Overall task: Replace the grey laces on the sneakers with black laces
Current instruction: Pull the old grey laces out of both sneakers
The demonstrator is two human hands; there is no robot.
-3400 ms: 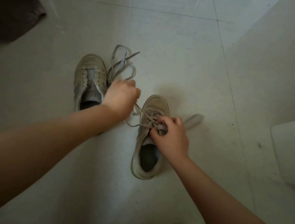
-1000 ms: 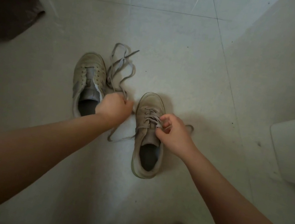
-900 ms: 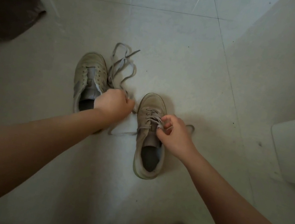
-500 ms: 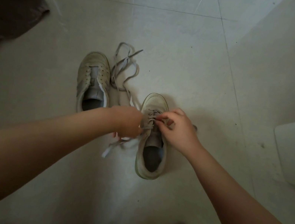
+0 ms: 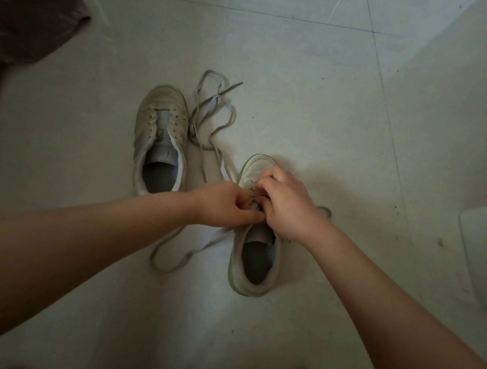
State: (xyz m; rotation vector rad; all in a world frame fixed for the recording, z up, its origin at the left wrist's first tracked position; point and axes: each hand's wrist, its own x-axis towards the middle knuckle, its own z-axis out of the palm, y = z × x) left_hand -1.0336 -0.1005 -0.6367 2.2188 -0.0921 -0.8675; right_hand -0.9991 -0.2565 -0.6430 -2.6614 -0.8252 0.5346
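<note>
We crouch over two sneakers on the tiled floor [image 5: 288,63]. Our left hand [image 5: 225,205] pinches the grey lace [image 5: 189,252] at the eyelets of the right sneaker [image 5: 256,251], fingers curled tight. Our right hand [image 5: 288,206] curls over the same sneaker's front, fingertips at the lacing. The left sneaker [image 5: 160,135] stands unlaced, its pulled-out lace [image 5: 213,108] heaped just beside its toe.

Unlaced pale sneaker [image 5: 159,141] at left, loose grey lace [image 5: 213,108] beside it, right sneaker [image 5: 256,251] half-unlaced, toes pointing away
</note>
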